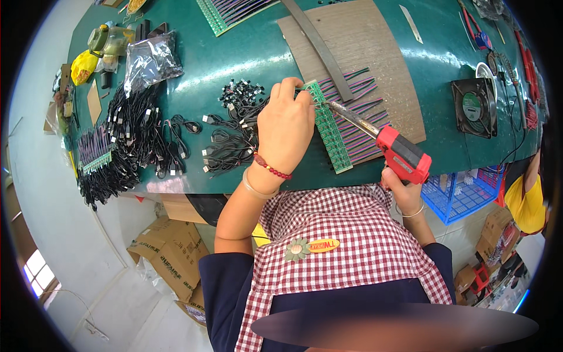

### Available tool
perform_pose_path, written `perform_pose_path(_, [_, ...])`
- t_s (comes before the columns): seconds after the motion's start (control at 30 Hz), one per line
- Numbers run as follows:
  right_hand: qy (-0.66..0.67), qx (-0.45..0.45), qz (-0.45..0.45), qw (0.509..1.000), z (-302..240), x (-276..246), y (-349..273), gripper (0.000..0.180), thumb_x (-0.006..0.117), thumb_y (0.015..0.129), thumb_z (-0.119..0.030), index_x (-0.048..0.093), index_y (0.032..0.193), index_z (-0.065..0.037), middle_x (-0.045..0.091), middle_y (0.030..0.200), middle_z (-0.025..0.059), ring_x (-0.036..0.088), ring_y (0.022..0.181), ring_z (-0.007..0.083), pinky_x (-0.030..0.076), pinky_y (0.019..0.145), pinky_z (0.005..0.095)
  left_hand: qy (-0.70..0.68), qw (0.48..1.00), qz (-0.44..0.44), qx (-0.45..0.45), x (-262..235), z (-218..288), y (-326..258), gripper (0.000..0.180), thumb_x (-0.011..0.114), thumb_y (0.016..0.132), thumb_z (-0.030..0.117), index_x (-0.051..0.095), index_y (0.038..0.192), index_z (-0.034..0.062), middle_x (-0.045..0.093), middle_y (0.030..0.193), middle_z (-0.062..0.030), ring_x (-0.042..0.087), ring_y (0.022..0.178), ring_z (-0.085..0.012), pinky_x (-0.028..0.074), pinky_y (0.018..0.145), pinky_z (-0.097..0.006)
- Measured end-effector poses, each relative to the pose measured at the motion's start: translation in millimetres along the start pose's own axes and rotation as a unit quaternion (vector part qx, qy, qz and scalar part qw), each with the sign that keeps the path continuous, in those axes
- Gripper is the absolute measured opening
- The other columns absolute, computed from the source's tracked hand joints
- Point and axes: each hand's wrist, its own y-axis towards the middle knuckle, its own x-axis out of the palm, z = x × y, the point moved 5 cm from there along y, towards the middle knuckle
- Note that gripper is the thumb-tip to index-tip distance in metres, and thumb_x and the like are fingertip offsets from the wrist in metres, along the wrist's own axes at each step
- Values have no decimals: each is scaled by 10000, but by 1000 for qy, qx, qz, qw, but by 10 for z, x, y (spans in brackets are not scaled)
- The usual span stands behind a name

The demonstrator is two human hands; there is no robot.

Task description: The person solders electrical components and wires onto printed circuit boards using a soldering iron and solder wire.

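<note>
My left hand (284,120) has its thumb and fingers pinched together at the far end of a long green circuit board panel (333,132). What it pinches is too small to make out. In my right hand (402,190) is a red and black soldering gun (404,154), gripped by its handle. Its metal tip points left and reaches the panel near my left fingertips. Rows of pink and black wires (365,122) stick out from the panel's right side. A flat metal bar (319,50) lies across the wooden board (384,56), its near end beside the panel and over some wires.
Black USB cables (231,144) lie in bundles left of my left hand, by a pile of small black parts (240,94). A plastic bag (153,61) sits farther left. At right are a black fan (474,108) and, below the table edge, a blue basket (457,196).
</note>
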Motion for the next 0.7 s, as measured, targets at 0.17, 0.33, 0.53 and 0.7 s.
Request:
perform_pose_path(0.17, [-44, -43, -25, 998, -53, 38, 3, 175, 596, 814, -8, 556, 983, 17, 554, 699, 27, 520, 572, 86, 414, 515, 224, 2, 1000, 7, -5, 15, 5, 5, 54, 628, 729, 67, 600, 712, 24, 575, 985, -66, 576, 826, -231, 504, 622, -337])
perform_pose_path(0.33, [0, -12, 12, 1000, 6, -31, -45, 271, 692, 776, -68, 600, 1025, -15, 593, 853, -6, 537, 719, 68, 444, 622, 225, 2, 1000, 8, -5, 16, 10, 2, 53, 625, 729, 64, 598, 707, 24, 574, 991, -71, 578, 828, -236, 508, 619, -338])
perform_pose_path(0.53, [18, -10, 9, 1000, 37, -66, -49, 297, 687, 777, -56, 585, 1052, -10, 593, 874, 5, 541, 727, 74, 448, 629, 224, 3, 1000, 6, -7, 11, 13, 4, 56, 625, 727, 63, 595, 704, 22, 573, 993, -73, 579, 829, -237, 510, 622, -339])
perform_pose_path(0.7, [32, 9, 4, 999, 33, -64, -55, 303, 688, 777, -54, 583, 1058, -14, 592, 882, 6, 542, 738, 75, 450, 642, 226, 7, 1000, 6, -5, 12, 13, 1, 55, 625, 724, 64, 594, 704, 23, 572, 986, -72, 578, 824, -234, 511, 621, -337])
